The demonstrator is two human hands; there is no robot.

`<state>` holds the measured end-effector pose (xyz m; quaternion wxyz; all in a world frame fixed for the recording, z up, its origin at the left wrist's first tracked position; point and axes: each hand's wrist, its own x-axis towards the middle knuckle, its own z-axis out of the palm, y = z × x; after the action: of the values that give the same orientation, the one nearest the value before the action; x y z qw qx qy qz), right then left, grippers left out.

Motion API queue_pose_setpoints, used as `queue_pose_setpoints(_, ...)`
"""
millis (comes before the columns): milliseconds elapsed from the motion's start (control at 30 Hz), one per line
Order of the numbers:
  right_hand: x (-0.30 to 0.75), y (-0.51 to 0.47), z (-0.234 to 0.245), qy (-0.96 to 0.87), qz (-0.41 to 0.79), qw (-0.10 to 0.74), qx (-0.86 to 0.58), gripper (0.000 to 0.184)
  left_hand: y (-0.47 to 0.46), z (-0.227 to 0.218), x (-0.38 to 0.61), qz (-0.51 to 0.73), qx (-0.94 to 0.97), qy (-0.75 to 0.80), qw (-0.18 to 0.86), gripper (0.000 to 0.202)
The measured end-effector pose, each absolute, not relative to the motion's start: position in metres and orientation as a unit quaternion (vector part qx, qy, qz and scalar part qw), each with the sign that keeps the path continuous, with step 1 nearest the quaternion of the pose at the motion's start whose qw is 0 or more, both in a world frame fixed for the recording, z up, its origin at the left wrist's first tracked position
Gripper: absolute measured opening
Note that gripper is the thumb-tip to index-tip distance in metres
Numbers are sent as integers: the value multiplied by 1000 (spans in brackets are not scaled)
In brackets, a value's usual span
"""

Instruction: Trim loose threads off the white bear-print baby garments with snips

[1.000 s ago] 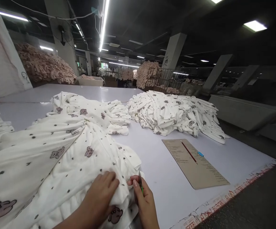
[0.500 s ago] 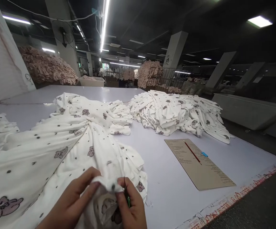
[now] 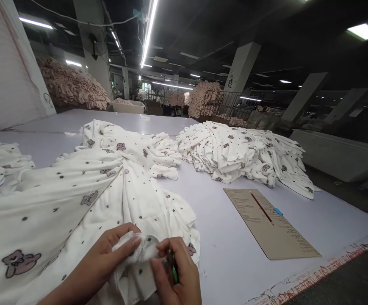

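A white fleece garment (image 3: 76, 182) printed with mauve bears and dark dots is spread in folds before me. My left hand (image 3: 112, 250) is closed on its near part, pinching a stitched seam edge between thumb and fingers. Close to its right, my right hand (image 3: 179, 271) is curled around small green-handled thread snips (image 3: 174, 271), mostly hidden in the palm. The right thumb and forefinger are at the cloth beside the seam; whether they grip it I cannot tell.
Behind lies a heap of similar white garments (image 3: 228, 148). A brown card (image 3: 260, 237) with handwriting carries a red pencil (image 3: 261, 207) and a blue clip (image 3: 278, 211). More white cloth (image 3: 2, 161) lies at left. A pale bin (image 3: 339, 154) stands beyond the table's right edge.
The cloth edge between my hands has been turned, so the stitched seam now shows. My right thumb has moved apart from the forefinger. The whole view has shifted slightly.
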<state>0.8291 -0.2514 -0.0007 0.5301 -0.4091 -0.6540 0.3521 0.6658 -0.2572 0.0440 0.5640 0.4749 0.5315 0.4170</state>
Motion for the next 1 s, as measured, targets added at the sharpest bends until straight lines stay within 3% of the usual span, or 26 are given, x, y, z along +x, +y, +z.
queue_pose_setpoints(100,827,-251,3,-688,363,491,-393,14,-260,44,671,413,510,537,530,28)
queue_pose_setpoints(300,834,-247,3,-590,530,475,-381,32,-263,45,675,401,496,573,515,32)
queue_pose_setpoints(433,838,-253,-10,-650,451,488,-369,41,-262,41,671,444,392,547,592,33)
queue_pose_setpoints(633,834,-254,-19,-742,269,436,-433,23,-260,31,666,422,393,575,580,37)
queue_pose_setpoints(833,831,-254,-10,-752,280,411,-433,24,-263,34,666,392,485,535,571,28)
queue_pose_setpoints(1000,836,-256,-12,-734,348,415,-410,27,-270,38,670,355,537,582,497,27)
